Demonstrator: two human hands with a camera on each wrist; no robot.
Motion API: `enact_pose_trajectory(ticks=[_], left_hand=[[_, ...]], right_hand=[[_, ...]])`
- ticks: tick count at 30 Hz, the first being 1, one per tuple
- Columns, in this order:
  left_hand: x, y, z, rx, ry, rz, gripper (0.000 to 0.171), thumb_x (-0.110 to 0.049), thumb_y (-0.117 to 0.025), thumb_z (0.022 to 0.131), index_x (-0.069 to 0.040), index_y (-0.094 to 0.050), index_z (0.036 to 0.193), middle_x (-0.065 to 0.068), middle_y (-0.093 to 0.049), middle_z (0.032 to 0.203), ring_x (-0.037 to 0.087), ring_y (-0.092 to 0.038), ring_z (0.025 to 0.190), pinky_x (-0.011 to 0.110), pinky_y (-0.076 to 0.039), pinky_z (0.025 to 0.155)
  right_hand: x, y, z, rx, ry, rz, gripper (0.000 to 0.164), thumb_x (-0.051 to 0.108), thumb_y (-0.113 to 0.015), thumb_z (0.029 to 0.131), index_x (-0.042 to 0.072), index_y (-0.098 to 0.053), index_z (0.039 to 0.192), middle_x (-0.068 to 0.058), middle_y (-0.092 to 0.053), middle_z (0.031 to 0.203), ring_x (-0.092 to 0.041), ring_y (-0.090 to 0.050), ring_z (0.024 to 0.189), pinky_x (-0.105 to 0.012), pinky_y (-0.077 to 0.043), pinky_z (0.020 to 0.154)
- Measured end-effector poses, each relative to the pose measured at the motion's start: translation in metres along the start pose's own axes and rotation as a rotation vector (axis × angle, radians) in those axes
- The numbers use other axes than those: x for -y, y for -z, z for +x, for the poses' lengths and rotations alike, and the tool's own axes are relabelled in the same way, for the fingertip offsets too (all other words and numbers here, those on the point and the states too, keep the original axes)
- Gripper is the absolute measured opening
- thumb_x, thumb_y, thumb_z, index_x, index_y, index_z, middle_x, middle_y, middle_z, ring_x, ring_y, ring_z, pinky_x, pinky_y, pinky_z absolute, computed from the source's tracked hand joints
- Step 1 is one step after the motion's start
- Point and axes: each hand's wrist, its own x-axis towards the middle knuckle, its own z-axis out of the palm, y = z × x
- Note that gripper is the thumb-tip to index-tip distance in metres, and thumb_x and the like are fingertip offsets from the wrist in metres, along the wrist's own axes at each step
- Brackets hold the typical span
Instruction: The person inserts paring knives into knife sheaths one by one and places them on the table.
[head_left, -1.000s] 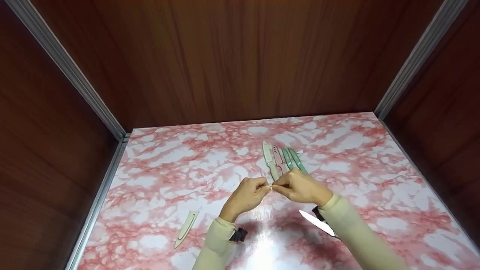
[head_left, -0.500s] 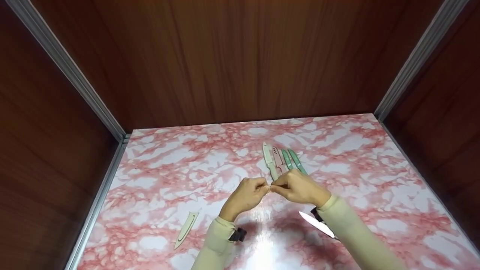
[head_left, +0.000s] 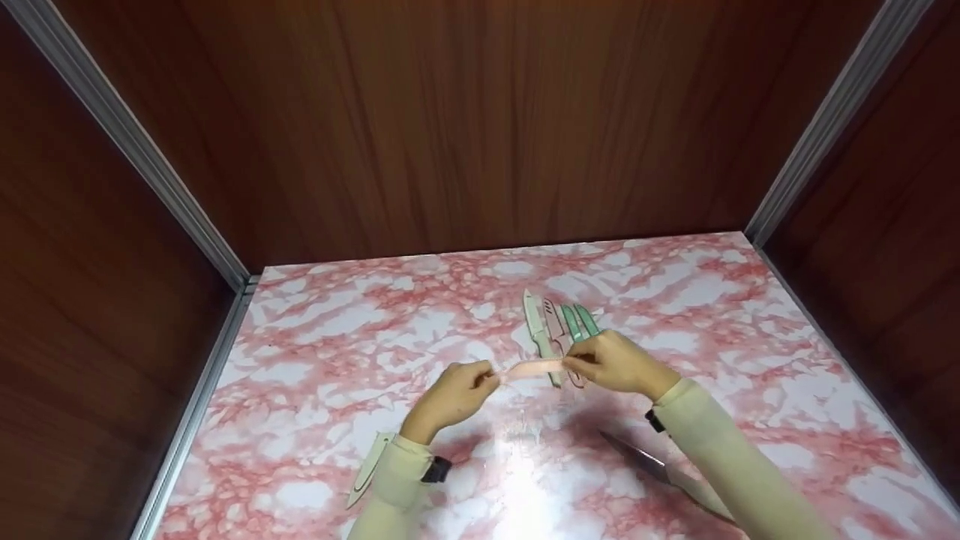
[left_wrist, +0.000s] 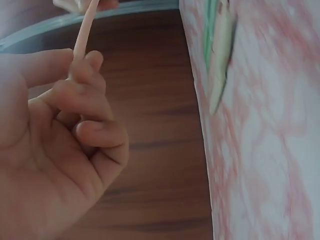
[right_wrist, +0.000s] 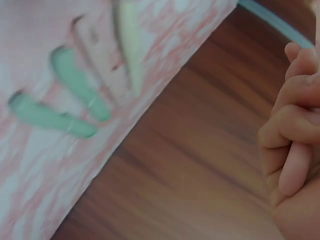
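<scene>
In the head view, my left hand (head_left: pixel 454 394) and right hand (head_left: pixel 622 364) are held apart above the table. Between them spans a thin, pale peach strip (head_left: pixel 534 367), narrower toward its left end; its exact kind I cannot tell. Left thumb and fingertips pinch one end, and in the left wrist view the strip (left_wrist: pixel 86 31) rises from that pinch. The right thumb and index finger hold the other end; the right wrist view shows only curled fingers (right_wrist: pixel 295 125). Under the right forearm lies an unsheathed knife (head_left: pixel 634 454) with a pale handle.
Beyond the hands lie a cream knife (head_left: pixel 534 315), a pink knife (head_left: pixel 553 319) and two green ones (head_left: pixel 571 321), side by side. A cream blade sheath (head_left: pixel 366 472) is partly under the left sleeve. Wood-pattern panels (head_left: pixel 480 127) enclose the marbled table (head_left: pixel 315 390).
My hands have moved apart, the left one left and the right one slightly right. The peach strip now shows between them. The loose knife is more exposed; the left sleeve overlaps the sheath.
</scene>
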Motion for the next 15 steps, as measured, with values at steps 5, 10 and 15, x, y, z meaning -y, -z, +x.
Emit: enact_pose_trajectory(ticks=[5, 10, 15], left_hand=[[0.018, 0.012, -0.017, 0.018, 0.018, 0.037, 0.022, -0.020, -0.052, 0.098, -0.015, -0.059, 0.078, -0.007, -0.046, 0.066, 0.007, -0.035, 0.055, 0.024, -0.034, 0.055], [0.038, 0.016, -0.036, -0.026, 0.050, 0.090, 0.026, -0.019, -0.061, 0.093, -0.015, -0.055, 0.069, -0.008, -0.043, 0.064, 0.006, -0.037, 0.056, 0.024, -0.035, 0.055], [0.052, 0.019, -0.048, -0.057, 0.120, 0.096, 0.026, -0.020, -0.065, 0.089, -0.016, -0.054, 0.066, -0.010, -0.044, 0.061, 0.005, -0.038, 0.054, 0.024, -0.034, 0.053]], right_hand=[[-0.030, 0.008, -0.005, -0.052, -0.202, -0.026, 0.027, 0.028, -0.057, 0.096, 0.017, -0.062, 0.072, 0.007, -0.042, 0.051, -0.004, -0.031, 0.042, -0.023, -0.029, 0.044], [-0.061, 0.004, -0.016, -0.085, -0.348, 0.015, 0.025, 0.027, -0.059, 0.094, 0.012, -0.062, 0.074, 0.005, -0.044, 0.053, -0.008, -0.035, 0.044, -0.027, -0.032, 0.046], [-0.084, 0.003, -0.025, -0.119, -0.416, 0.021, 0.010, 0.012, -0.061, 0.088, 0.005, -0.066, 0.083, 0.000, -0.053, 0.062, -0.012, -0.045, 0.051, -0.029, -0.038, 0.048]])
